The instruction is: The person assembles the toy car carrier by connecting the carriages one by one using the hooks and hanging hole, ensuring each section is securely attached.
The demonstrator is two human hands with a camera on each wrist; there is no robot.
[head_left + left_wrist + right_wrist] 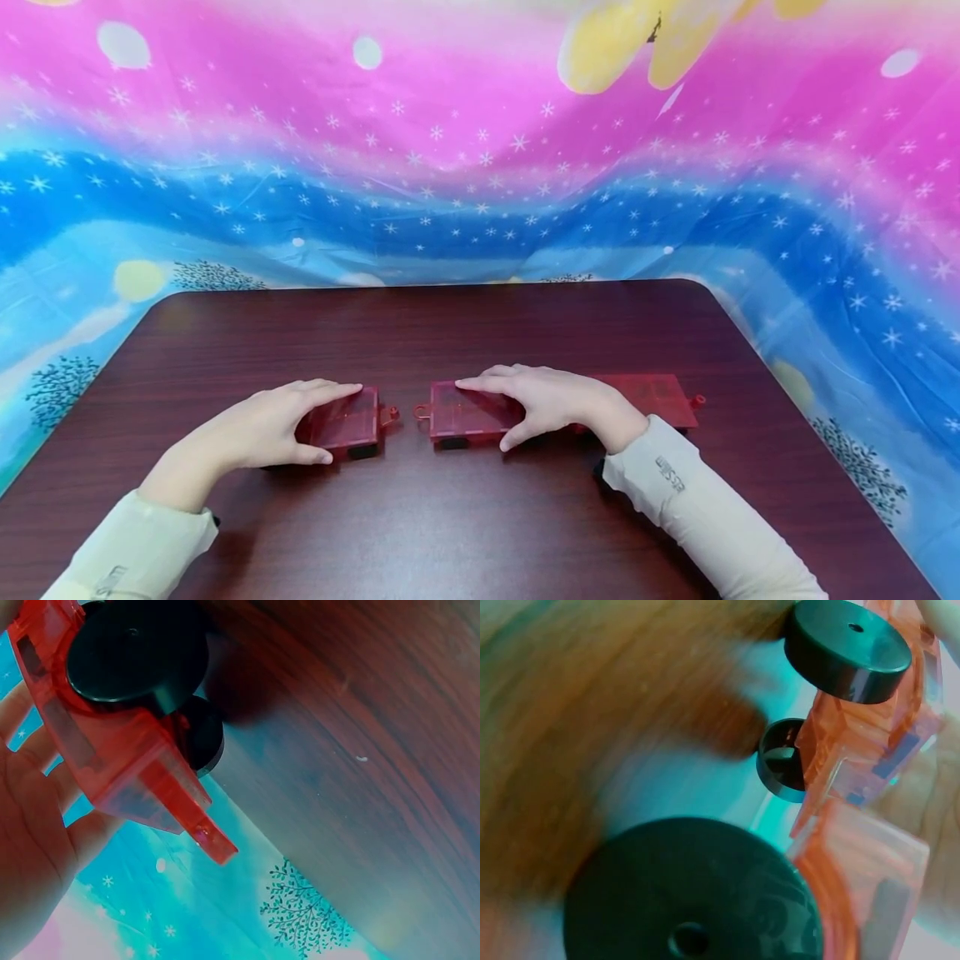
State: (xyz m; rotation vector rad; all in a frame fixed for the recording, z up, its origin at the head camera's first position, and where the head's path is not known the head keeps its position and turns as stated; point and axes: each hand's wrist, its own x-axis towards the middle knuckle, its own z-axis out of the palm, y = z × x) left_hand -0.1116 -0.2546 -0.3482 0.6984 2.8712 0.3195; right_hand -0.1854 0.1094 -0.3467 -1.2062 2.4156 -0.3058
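My left hand holds a translucent red toy train car by its sides, thumb on the near edge and fingers on the far edge. Black wheels and a red coupling tab show from below in the left wrist view. A second red toy car is gripped the same way by my right hand. A small gap separates the left car's peg from the loop facing it. Behind my right wrist lies a third red car, partly covered by the hand.
Everything stands on a dark red-brown wooden table with rounded far corners. A pink and blue cloth with snowflakes hangs around its back and sides. The third car's peg points right.
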